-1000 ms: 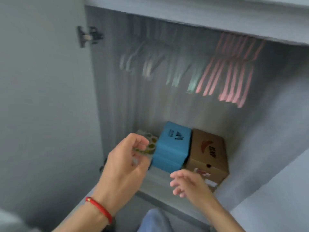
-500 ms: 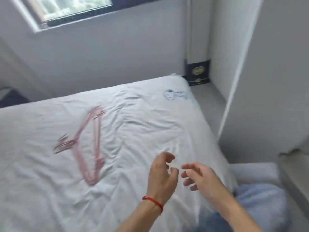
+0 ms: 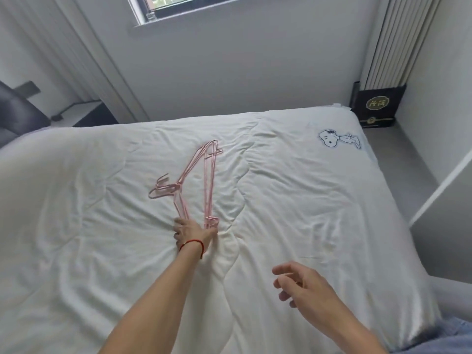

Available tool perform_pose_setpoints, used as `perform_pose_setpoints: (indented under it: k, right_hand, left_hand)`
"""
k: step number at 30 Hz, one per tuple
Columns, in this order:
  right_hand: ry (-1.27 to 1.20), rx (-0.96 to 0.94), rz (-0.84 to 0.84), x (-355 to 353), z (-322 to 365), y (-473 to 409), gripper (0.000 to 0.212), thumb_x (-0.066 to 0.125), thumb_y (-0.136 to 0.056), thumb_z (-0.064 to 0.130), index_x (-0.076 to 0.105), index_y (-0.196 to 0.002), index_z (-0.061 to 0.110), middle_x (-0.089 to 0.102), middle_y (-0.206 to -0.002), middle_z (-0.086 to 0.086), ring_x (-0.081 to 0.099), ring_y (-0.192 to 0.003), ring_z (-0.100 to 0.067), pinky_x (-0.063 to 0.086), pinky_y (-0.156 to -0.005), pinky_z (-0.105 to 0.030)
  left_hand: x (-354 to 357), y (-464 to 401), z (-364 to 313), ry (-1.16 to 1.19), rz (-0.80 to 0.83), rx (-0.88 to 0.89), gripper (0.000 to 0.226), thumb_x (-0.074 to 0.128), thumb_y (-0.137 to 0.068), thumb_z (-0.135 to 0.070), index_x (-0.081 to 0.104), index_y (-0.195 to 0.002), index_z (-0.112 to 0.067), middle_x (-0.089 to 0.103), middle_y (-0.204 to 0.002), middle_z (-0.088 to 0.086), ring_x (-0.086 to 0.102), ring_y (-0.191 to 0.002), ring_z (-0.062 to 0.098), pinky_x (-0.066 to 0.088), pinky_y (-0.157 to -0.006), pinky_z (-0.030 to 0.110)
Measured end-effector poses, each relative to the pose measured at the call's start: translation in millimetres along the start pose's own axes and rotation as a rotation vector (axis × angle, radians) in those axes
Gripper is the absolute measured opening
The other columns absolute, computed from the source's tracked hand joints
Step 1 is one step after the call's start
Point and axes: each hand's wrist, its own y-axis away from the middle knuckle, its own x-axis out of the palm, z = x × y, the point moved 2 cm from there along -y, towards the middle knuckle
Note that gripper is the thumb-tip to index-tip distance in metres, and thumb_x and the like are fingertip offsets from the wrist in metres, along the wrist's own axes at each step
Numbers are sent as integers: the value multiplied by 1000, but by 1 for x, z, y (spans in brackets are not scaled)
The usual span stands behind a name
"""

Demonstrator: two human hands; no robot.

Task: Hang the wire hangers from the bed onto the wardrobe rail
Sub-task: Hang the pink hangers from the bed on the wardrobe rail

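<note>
A small stack of pink wire hangers lies flat in the middle of the white bed, hooks pointing left. My left hand, with a red string on its wrist, reaches far out and its fingers are down on the near corner of the stack, closing around the wires. My right hand hovers over the quilt near the front right, fingers spread and empty. The wardrobe rail is out of view.
A wardrobe door edge stands at the right beside the bed. A black box sits on the floor in the far right corner. A window is in the back wall, and a dark chair is at far left.
The view swung from the wardrobe interior to the bed. My left hand has stretched forward from near my body onto the pink hangers. My right hand stayed low and open.
</note>
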Motion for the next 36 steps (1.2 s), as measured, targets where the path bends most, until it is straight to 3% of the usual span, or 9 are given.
perform_pose_setpoints:
  k: [5, 9, 12, 15, 20, 23, 25, 30, 36]
  right_hand:
    - [-8, -5, -30, -5, 2, -2, 18, 60, -95, 22, 72, -101, 34, 77, -97, 3, 74, -79, -7, 58, -80, -32]
    - [-23, -15, -111, -13, 2, -1, 19, 59, -96, 23, 71, -106, 35, 75, -103, 5, 73, -84, -7, 59, -85, -35]
    - [45, -16, -230, -24, -1, -2, 32, 58, -98, 29, 61, -130, 31, 66, -124, 9, 66, -104, -7, 52, -95, -31]
    - [111, 53, -333, -36, -11, -6, 55, 55, -99, 33, 43, -150, 17, 51, -146, -6, 55, -129, -23, 42, -110, -37]
    - [157, 265, -444, -59, -40, -7, 80, 57, -92, 53, 32, -152, 6, 40, -155, -18, 39, -143, -34, 37, -116, -44]
    - [226, 334, -464, -73, -50, -6, 92, 59, -83, 68, 37, -147, 6, 43, -149, -16, 39, -140, -34, 40, -111, -48]
    - [298, 361, -448, -75, -52, -7, 99, 61, -78, 75, 38, -146, 6, 42, -146, -16, 38, -140, -34, 42, -108, -49]
    - [566, 345, -447, -67, -50, -12, 90, 69, -81, 64, 38, -141, 3, 41, -138, -13, 40, -135, -32, 49, -103, -49]
    - [729, 282, -558, -69, -42, -10, 90, 66, -83, 62, 42, -138, -5, 55, -132, -15, 57, -122, -29, 52, -92, -35]
  left_hand:
    - [7, 13, -21, 107, 90, 101, 99, 86, -67, -51, 36, -130, 8, 61, -127, 24, 63, -117, 36, 53, -95, 39]
    - [32, 77, -39, 222, 159, 224, 90, 73, -70, -66, 42, -119, 4, 66, -116, 19, 68, -104, 32, 56, -88, 38]
    - [52, 143, -48, 158, 293, 376, 82, 71, -79, -60, 37, -121, 2, 63, -110, 13, 67, -105, 30, 51, -81, 27]
    - [75, 203, -54, 105, 495, 504, 68, 72, -82, -42, 33, -120, -1, 69, -99, 16, 70, -88, 28, 51, -67, 29]
    - [110, 251, -66, -16, 736, 787, 85, 53, -69, -46, 42, -141, -4, 55, -141, 14, 58, -124, 24, 49, -103, 34]
    - [113, 249, -69, 105, 833, 709, 52, 61, -61, -45, 62, -97, -7, 69, -85, 8, 62, -70, 12, 50, -62, 31]
    - [109, 243, -69, 202, 856, 603, 26, 60, -64, -26, 65, -81, -5, 61, -67, 5, 55, -57, 14, 46, -55, 32]
    - [98, 230, -74, 335, 753, 467, 23, 54, -59, -19, 64, -76, -31, 69, -70, 3, 64, -61, 22, 53, -61, 32]
    - [100, 229, -88, 330, 719, 464, 30, 52, -68, -18, 72, -89, -11, 75, -78, 13, 67, -61, 22, 57, -61, 35]
